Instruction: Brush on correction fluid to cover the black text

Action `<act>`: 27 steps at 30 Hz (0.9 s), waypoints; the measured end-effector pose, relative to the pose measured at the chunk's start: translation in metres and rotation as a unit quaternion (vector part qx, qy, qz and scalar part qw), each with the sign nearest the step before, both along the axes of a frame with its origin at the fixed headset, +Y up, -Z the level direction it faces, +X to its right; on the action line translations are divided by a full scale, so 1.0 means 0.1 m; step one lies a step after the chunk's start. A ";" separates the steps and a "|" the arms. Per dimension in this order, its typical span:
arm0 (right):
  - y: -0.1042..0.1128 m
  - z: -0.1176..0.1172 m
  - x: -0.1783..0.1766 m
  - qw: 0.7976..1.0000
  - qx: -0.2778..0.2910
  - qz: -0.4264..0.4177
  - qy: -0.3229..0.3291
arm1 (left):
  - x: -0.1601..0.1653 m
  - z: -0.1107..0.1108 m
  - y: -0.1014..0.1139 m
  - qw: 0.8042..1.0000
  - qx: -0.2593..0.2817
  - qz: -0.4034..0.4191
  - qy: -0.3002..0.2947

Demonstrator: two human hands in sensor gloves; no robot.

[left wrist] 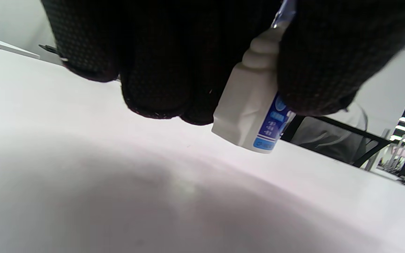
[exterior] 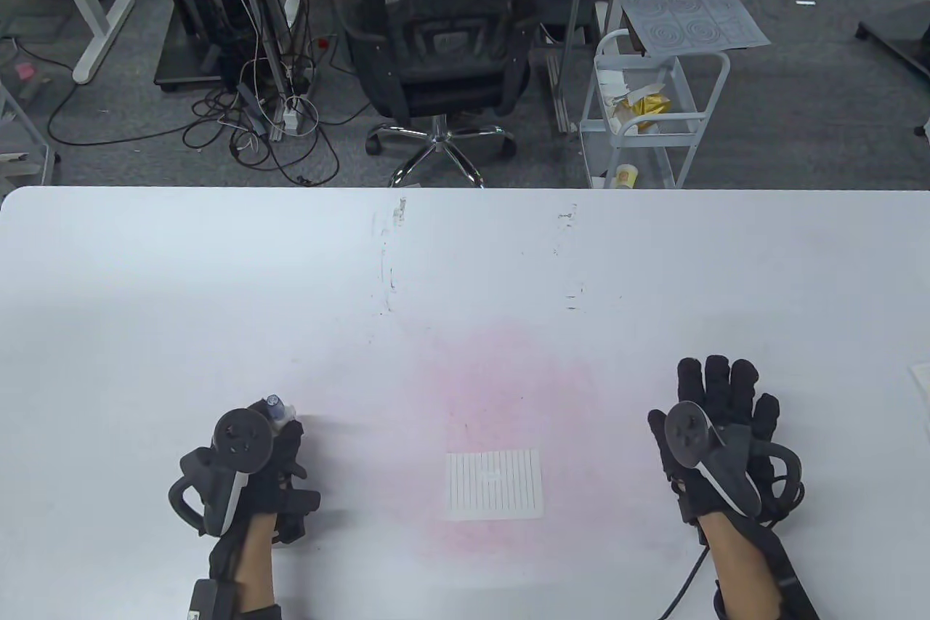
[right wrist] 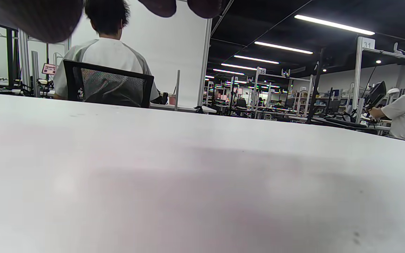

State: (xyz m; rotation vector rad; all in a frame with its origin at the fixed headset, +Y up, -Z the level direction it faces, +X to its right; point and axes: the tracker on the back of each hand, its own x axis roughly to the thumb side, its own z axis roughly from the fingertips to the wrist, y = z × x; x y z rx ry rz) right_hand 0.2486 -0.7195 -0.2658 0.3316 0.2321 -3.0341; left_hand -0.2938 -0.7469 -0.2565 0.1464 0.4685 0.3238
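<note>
My left hand (exterior: 272, 442) grips a small white correction fluid bottle (exterior: 277, 408) with a blue label at the table's front left. In the left wrist view the bottle (left wrist: 248, 116) hangs between my gloved fingers (left wrist: 153, 70), its base just above the table. A small white lined paper (exterior: 495, 484) lies flat at the front middle, on a pinkish stain; I cannot make out any text on it. My right hand (exterior: 719, 402) is at the front right with its fingers spread and holds nothing. Its fingertips (right wrist: 160, 5) show at the top of the right wrist view.
The white table (exterior: 218, 300) has scuff marks near its far middle. A paper edge (exterior: 921, 380) shows at the right border. Beyond the far edge are an office chair (exterior: 443, 46) with a seated person and a white cart (exterior: 654, 111).
</note>
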 end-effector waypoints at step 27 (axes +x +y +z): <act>-0.10 -0.04 -0.05 0.996 -0.017 -0.074 0.045 | 0.16 0.21 0.47 0.996 0.062 0.014 -0.055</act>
